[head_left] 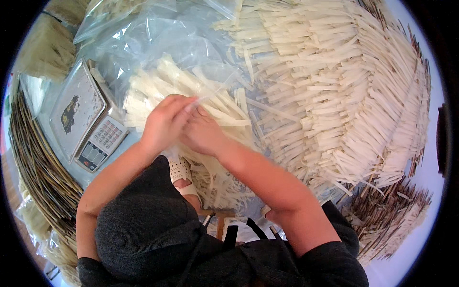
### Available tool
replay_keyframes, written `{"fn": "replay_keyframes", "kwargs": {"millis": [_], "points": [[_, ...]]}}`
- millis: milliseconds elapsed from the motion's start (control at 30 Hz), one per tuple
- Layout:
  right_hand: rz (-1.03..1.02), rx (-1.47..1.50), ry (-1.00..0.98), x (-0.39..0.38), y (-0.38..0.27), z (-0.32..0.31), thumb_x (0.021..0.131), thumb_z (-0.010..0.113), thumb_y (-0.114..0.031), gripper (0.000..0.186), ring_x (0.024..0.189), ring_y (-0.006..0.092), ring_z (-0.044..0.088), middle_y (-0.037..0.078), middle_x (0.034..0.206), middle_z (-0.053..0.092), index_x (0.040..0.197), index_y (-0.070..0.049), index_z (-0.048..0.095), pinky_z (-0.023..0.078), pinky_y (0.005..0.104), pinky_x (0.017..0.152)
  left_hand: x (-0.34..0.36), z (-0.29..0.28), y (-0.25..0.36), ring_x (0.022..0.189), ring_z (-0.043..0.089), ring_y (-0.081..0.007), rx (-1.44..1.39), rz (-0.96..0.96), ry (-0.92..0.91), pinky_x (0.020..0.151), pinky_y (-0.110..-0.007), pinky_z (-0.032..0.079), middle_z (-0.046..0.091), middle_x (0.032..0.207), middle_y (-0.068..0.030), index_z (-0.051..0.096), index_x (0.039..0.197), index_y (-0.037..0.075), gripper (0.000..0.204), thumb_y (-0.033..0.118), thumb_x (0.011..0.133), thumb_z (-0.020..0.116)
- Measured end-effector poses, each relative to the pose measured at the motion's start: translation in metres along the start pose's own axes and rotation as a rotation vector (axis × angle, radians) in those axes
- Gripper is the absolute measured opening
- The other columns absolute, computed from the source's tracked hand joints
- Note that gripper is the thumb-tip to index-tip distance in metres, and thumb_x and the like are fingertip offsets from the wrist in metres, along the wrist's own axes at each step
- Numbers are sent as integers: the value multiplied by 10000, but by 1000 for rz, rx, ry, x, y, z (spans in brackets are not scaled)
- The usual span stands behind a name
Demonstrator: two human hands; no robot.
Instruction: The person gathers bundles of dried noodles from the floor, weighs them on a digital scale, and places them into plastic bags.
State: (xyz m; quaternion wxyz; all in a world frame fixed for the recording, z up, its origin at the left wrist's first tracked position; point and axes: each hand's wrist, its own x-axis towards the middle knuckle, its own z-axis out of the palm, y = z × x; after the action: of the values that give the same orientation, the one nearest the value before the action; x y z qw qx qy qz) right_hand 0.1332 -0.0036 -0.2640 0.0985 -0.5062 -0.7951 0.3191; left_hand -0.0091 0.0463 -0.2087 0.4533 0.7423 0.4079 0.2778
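Note:
My left hand (165, 122) and my right hand (204, 131) meet in front of me, low over a bundle of pale, flat dried strips (165, 81). A clear plastic bag (158, 36) spreads around and beyond this bundle. Its thin, shiny edge runs up to my left fingertips, which are pinched together. My right hand lies against the left, fingers curled; what is inside them is hidden. Both hands look slightly blurred.
A digital scale (79, 115) with a stained metal plate stands at the left, beside long brown sticks (40, 158). Layered pale strips (325, 91) fill the right side. Brown stalks (392, 220) are piled at the lower right. Loose strips (222, 184) lie near my white shoe (180, 173).

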Motion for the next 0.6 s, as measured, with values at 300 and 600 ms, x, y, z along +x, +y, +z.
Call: {"fn": "replay_keyframes", "kwargs": {"millis": [300, 600], "points": [[785, 348, 441, -67, 95, -43, 808, 679, -307, 567, 1074, 308, 599, 194, 1166, 625, 1290, -44, 537, 435, 354, 946, 6, -6, -41, 914, 612, -286, 91, -213, 33, 829, -325, 480, 616, 1011, -153, 639, 1062, -4, 219, 141, 929, 544], [895, 607, -95, -70, 107, -44, 809, 655, -314, 546, 1066, 255, 601, 150, 1169, 635, 1274, -48, 551, 431, 346, 939, 8, -11, -41, 915, 605, -252, 35, -215, -10, 838, -309, 471, 614, 1002, -136, 640, 1059, -9, 227, 158, 934, 551]]}}
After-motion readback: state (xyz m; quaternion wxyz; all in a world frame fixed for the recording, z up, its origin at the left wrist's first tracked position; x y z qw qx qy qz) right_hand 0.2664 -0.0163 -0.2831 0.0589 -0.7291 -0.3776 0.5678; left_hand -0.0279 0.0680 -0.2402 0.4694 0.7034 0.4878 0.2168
